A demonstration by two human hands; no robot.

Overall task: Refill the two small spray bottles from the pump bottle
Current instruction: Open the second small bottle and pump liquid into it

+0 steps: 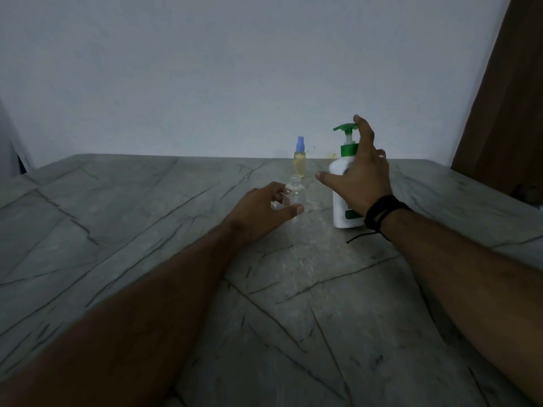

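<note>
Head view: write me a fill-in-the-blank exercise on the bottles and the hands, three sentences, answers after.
1. The pump bottle has a white body and a ____ pump head.
2. The capped spray bottle holds yellowish liquid and wears a ____ cap.
3. The clear bottle with no cap stands at the fingers of the ____ hand, while the other hand reaches over the pump bottle.

Missing words: green; blue; left
</note>
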